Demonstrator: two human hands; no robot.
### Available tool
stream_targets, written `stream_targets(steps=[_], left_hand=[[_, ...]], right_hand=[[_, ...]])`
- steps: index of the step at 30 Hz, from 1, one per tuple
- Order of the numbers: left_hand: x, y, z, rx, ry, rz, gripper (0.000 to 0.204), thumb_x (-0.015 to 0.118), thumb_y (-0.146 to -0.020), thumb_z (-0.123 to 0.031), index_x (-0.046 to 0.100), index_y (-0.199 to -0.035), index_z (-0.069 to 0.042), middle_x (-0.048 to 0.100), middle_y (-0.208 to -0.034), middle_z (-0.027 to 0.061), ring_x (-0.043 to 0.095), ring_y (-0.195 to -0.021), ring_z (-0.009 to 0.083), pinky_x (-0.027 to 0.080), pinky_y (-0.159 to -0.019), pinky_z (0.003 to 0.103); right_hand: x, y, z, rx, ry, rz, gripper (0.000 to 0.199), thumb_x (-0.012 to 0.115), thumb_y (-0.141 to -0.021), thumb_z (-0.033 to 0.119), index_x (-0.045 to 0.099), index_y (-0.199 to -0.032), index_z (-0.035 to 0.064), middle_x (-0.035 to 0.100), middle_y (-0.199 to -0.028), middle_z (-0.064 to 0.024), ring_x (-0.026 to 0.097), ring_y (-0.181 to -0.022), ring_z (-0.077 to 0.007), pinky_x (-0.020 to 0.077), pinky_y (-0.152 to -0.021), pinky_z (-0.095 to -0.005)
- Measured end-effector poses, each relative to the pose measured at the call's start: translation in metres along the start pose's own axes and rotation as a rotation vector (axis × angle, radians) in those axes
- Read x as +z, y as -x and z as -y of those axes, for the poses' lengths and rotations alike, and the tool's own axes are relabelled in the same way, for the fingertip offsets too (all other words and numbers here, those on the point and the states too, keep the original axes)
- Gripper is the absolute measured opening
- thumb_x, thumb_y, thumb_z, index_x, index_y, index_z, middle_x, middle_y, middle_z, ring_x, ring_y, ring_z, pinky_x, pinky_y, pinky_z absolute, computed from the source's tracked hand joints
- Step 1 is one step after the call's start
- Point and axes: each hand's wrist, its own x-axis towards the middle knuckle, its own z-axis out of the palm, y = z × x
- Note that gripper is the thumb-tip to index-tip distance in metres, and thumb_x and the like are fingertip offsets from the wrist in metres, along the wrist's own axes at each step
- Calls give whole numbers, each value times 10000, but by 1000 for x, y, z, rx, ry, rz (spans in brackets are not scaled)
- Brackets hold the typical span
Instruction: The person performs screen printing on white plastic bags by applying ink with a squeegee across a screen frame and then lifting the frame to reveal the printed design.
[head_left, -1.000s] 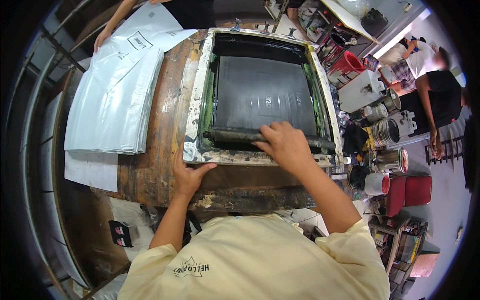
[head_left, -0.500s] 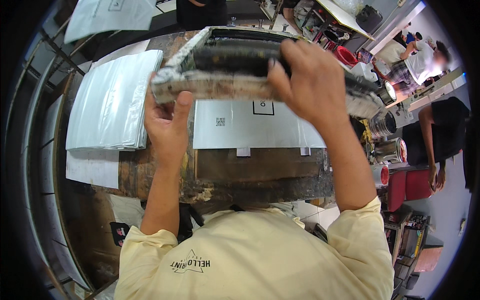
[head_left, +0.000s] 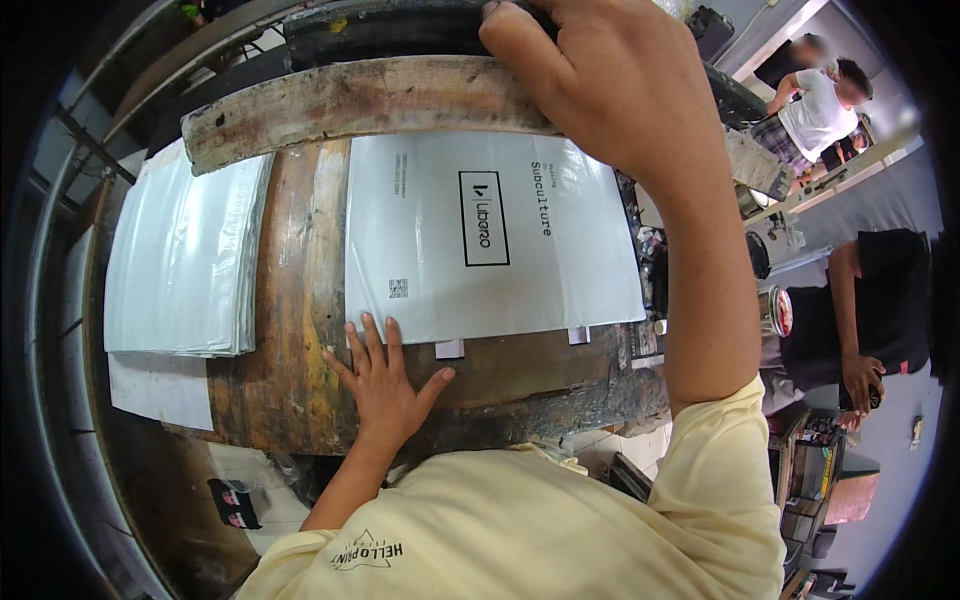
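Note:
A white plastic bag (head_left: 415, 230) with black print and a small square code lies on the stained table (head_left: 290, 280). My left hand (head_left: 383, 390) is open, fingers spread, its fingertips at the bag's near left corner. Above the bag's far edge hangs a raised screen-printing frame (head_left: 350, 105), its worn wooden near side facing me. Behind that side shows a long black squeegee (head_left: 400, 35). My right hand (head_left: 610, 90) is closed on the squeegee, its wrist crossing in front of the frame; part of the grip is cut off at the top.
A stack of white plastic bags (head_left: 185, 265) sits to the left on a white sheet (head_left: 160, 390). Metal rails (head_left: 40, 300) run along the far left. An open can (head_left: 777, 310) stands right of the table. A person in black (head_left: 880, 300) is at the right; others stand farther back.
The frame has risen and come closer, uncovering the bag's print. My left hand has let go of the frame's left end and dropped to the bag's near edge. My right hand has moved up.

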Motion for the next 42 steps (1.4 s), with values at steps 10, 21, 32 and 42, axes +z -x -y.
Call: stream_targets(steps=[10,21,32,42], left_hand=[[-75,-66,-29,190,371,-488,718,749,-1009,-470,618,-1471,64,644,-1475,282,594,-1371,426,388,-1177,594],[-143,-78,-26,48,798,-781,356,709,-1012,-46,722,-1360,32,800,-1148,163,698,-762,132,540,-602,253],[-194,-93,225,-296,952,-774,457,669,-912,-17,703,-1357,78,729,-1043,67,610,-756,63,512,-683,227],[-224,-144,462,-511,882,-616,611,674,-842,-22,631,-1447,58,726,-1021,93,689,-816,147,593,-773,314]], right_hand=[[-5,-11,-5,27,52,54,484,565,-952,385,717,-821,-55,724,-764,-248,740,-773,-429,594,-772,-520],[18,-1,-25,-143,104,-117,396,605,-990,388,733,-980,14,707,-850,-256,686,-825,-480,543,-770,-547],[16,-4,-22,-53,56,-20,405,590,-1025,370,690,-1072,-19,681,-944,-298,664,-908,-503,528,-825,-509],[21,-3,-19,-36,39,-87,424,601,-987,377,692,-1022,-36,670,-896,-270,653,-861,-477,513,-797,-502]])
